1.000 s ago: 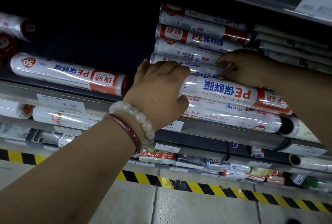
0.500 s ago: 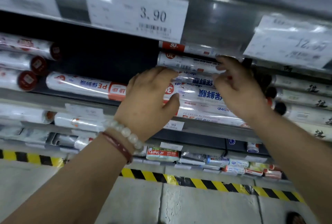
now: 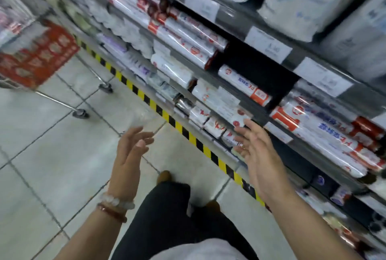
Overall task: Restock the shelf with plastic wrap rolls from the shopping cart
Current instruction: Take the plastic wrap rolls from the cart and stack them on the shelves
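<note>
While the frame is motion-blurred, the plastic wrap rolls [image 3: 325, 134] read clearly: white with red ends, stacked lengthwise on the shelf [image 3: 309, 151] at right, a pile of several at the near end. One single roll [image 3: 244, 85] lies alone just left of that pile with a dark gap behind it. More rolls [image 3: 179, 30] are stacked further left and farther away on the same level. Price tags [image 3: 268, 43] hang on the rail above.

Left hand [image 3: 129, 155] hangs over the floor, fingers spread and loosely extended, holding nothing. Bead bracelet [image 3: 116, 201] and a red bangle on that wrist. Right hand [image 3: 257, 151] is just in front of the lower shelf edge, palm turned inward, fingers straight and splayed, also holding nothing. Neither hand touches a roll.

Shopping cart [image 3: 35, 59] sits far left, red basket, chrome frame, castors on the tile; contents too blurred to tell. Yellow-black hazard tape [image 3: 188, 134] runs along the shelf base. Dark trousers [image 3: 167, 213] and brown shoes below.
</note>
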